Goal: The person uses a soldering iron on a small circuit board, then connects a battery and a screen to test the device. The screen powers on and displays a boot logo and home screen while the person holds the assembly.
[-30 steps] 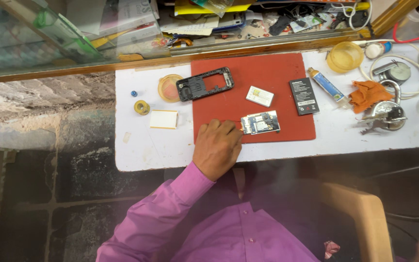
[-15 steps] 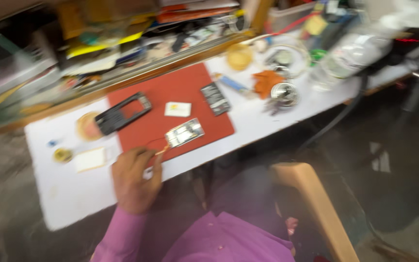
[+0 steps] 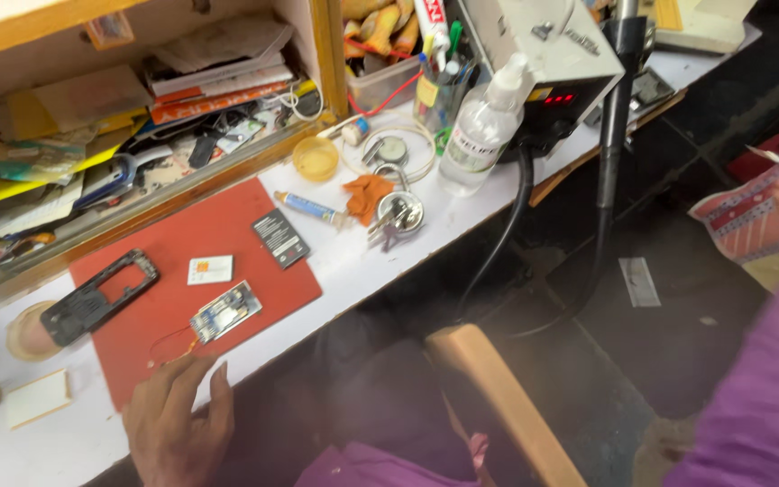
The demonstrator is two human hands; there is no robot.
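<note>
Cluttering white bench (image 3: 462, 225): red mat (image 3: 227, 234).

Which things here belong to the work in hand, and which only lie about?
In the work: left hand, circuit board, black phone frame, black battery, red mat.

Lying about: clear bottle, keys, orange cloth, small tube.

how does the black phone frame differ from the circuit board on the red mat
The phone frame is black, longer and hollow, with the red mat showing through its opening. The circuit board is smaller, solid, silvery with blue patches. The frame lies toward the mat's left edge; the board lies nearer the left hand. Both lie flat and tilted alike.
</note>
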